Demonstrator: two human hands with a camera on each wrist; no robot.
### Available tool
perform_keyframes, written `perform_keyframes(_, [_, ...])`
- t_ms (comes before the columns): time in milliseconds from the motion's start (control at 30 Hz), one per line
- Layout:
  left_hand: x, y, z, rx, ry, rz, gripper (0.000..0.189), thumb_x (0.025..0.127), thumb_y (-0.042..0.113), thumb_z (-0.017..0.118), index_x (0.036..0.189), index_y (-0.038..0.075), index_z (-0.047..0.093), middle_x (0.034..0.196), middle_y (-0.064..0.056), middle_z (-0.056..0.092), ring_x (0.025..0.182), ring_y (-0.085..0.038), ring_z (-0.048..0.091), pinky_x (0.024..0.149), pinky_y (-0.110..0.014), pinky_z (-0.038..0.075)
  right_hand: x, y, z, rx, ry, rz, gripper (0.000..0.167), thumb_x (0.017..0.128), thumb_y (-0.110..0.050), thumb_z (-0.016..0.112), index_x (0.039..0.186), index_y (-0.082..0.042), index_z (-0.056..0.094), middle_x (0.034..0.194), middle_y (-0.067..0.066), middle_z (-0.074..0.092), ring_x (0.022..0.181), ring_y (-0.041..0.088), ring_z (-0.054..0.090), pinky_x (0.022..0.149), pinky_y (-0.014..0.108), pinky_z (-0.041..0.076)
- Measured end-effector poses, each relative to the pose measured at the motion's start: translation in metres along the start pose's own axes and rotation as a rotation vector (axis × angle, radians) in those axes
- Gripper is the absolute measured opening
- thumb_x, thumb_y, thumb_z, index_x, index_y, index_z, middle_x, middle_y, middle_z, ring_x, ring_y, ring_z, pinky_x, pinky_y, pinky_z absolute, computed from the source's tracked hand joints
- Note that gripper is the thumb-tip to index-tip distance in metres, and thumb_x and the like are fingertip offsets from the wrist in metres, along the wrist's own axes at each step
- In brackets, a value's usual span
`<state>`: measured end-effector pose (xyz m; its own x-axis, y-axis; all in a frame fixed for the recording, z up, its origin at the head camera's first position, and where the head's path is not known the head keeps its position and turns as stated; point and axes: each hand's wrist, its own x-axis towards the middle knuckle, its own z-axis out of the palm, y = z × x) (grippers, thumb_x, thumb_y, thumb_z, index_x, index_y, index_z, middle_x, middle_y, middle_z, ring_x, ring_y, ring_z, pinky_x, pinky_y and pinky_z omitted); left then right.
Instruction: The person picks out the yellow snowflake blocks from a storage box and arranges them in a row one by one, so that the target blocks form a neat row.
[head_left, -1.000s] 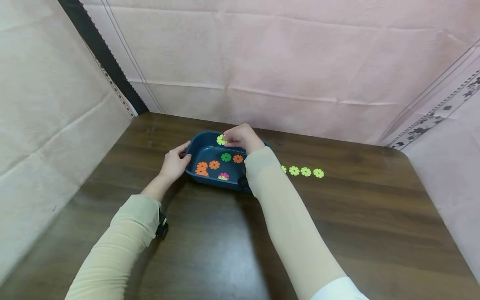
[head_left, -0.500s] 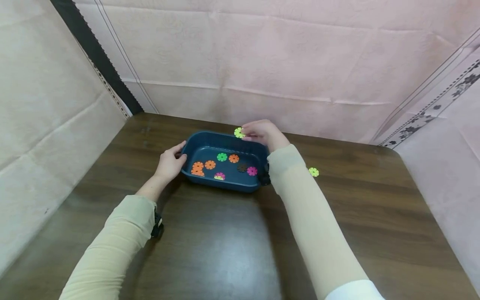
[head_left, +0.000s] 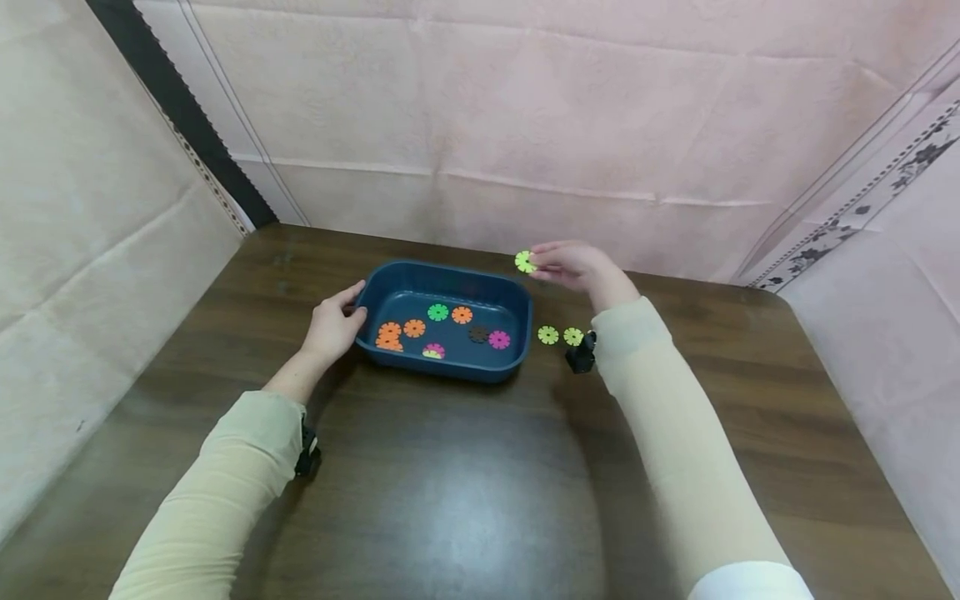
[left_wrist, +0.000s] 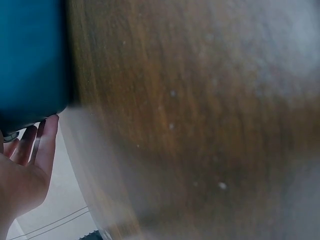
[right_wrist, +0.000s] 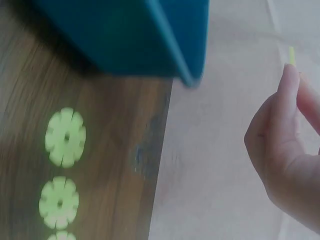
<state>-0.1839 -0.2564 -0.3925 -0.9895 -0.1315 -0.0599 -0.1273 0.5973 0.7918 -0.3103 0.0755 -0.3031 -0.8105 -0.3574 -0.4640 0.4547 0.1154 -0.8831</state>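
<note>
A yellow-green notched plastic disc (head_left: 525, 262) is pinched upright at the fingertips of the right hand (head_left: 573, 267), raised past the dark blue plastic tray's (head_left: 447, 369) far right corner. Left hand (head_left: 332, 325) fingers curl on the tray's left rim.

Both forearms, in beige sleeves, reach from the bottom of the head view toward the middle of the frame. The left hand (head_left: 332, 327), left of centre, has its thumb and fingers curled over something, palm turned inward. The right hand (head_left: 573, 267), right of centre and slightly higher, is raised, with its fingertips (right_wrist: 290, 80) pinched together and pointing left. A small black device sits at each wrist.
</note>
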Motion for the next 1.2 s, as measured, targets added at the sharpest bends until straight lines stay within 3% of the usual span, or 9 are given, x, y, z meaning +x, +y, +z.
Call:
perform_keyframes(167, [-0.001, 0.002, 0.0, 0.006, -0.001, 0.001, 0.051, 0.099, 0.015, 0.04, 0.148, 0.011, 0.026, 0.144, -0.023, 0.038, 0.125, -0.037, 0.045, 0.1, -0.05, 0.043, -0.008, 0.004, -0.027, 0.028, -0.01, -0.014, 0.049, 0.093, 0.005, 0.046, 0.14, 0.007, 0.031, 0.084, 0.0, 0.06, 0.074, 0.009, 0.061, 0.072, 0.017, 0.054])
perform_keyframes(333, [0.0, 0.002, 0.0, 0.002, 0.002, -0.001, 0.05, 0.1, 0.016, 0.04, 0.148, 0.012, 0.026, 0.145, -0.023, 0.038, 0.124, -0.037, 0.045, 0.099, -0.05, 0.045, -0.016, 0.011, -0.058, 0.053, 0.009, 0.006, 0.03, 0.093, 0.004, 0.047, 0.123, 0.001, 0.044, 0.086, 0.0, 0.059, 0.076, 0.009, 0.062, 0.077, 0.018, 0.054])
perform_keyframes(633, [0.001, 0.001, 0.0, -0.006, 0.009, 0.005, 0.05, 0.1, 0.017, 0.04, 0.148, 0.013, 0.027, 0.145, -0.022, 0.038, 0.125, -0.037, 0.045, 0.098, -0.05, 0.045, -0.03, 0.033, -0.105, 0.143, 0.01, 0.035, 0.031, 0.092, 0.004, 0.049, 0.122, -0.003, 0.043, 0.085, 0.0, 0.062, 0.078, 0.009, 0.063, 0.078, 0.017, 0.054])
perform_keyframes(733, [0.001, 0.001, 0.0, -0.006, 0.011, 0.003, 0.05, 0.1, 0.016, 0.04, 0.148, 0.013, 0.027, 0.145, -0.022, 0.038, 0.125, -0.037, 0.045, 0.098, -0.05, 0.045, -0.032, 0.043, -0.12, 0.16, 0.007, 0.046, 0.039, 0.094, 0.004, 0.046, 0.131, -0.003, 0.037, 0.084, -0.001, 0.063, 0.078, 0.008, 0.063, 0.077, 0.017, 0.053])
perform_keyframes(867, [0.001, 0.001, 0.001, -0.002, 0.015, 0.008, 0.05, 0.099, 0.016, 0.04, 0.148, 0.012, 0.028, 0.145, -0.022, 0.038, 0.125, -0.037, 0.045, 0.099, -0.05, 0.045, -0.037, 0.056, -0.139, 0.161, -0.001, 0.054, 0.063, 0.094, 0.004, 0.043, 0.148, 0.0, 0.01, 0.084, -0.003, 0.063, 0.078, 0.006, 0.063, 0.078, 0.016, 0.053])
perform_keyframes(933, [0.001, 0.001, 0.001, 0.0, 0.013, 0.008, 0.05, 0.099, 0.016, 0.04, 0.148, 0.012, 0.028, 0.145, -0.023, 0.038, 0.126, -0.037, 0.045, 0.099, -0.05, 0.044, -0.04, 0.062, -0.15, 0.155, -0.008, 0.058, 0.063, 0.095, 0.004, 0.043, 0.147, 0.001, 0.01, 0.085, -0.003, 0.063, 0.079, 0.006, 0.063, 0.078, 0.016, 0.053])
perform_keyframes(1033, [0.001, 0.001, 0.001, 0.0, 0.008, 0.004, 0.05, 0.1, 0.016, 0.04, 0.148, 0.012, 0.028, 0.146, -0.022, 0.037, 0.126, -0.037, 0.045, 0.099, -0.05, 0.044, -0.044, 0.071, -0.164, 0.171, -0.011, 0.075, 0.043, 0.094, 0.004, 0.045, 0.135, -0.003, 0.032, 0.084, -0.002, 0.065, 0.079, 0.006, 0.064, 0.078, 0.017, 0.053])
perform_keyframes(1133, [0.002, 0.0, 0.001, -0.002, 0.005, 0.003, 0.05, 0.1, 0.016, 0.04, 0.148, 0.012, 0.027, 0.146, -0.022, 0.036, 0.127, -0.037, 0.043, 0.1, -0.05, 0.043, -0.049, 0.079, -0.175, 0.208, -0.004, 0.104, 0.017, 0.094, 0.004, 0.045, 0.106, -0.006, 0.049, 0.083, 0.0, 0.066, 0.078, 0.008, 0.065, 0.077, 0.018, 0.054])
perform_keyframes(1200, [0.002, 0.0, 0.0, -0.001, 0.004, 0.003, 0.05, 0.1, 0.017, 0.04, 0.148, 0.012, 0.027, 0.147, -0.022, 0.036, 0.128, -0.037, 0.043, 0.101, -0.05, 0.043, -0.051, 0.083, -0.181, 0.219, -0.003, 0.12, 0.016, 0.094, 0.004, 0.044, 0.094, -0.009, 0.054, 0.082, 0.001, 0.067, 0.078, 0.008, 0.065, 0.077, 0.019, 0.055])
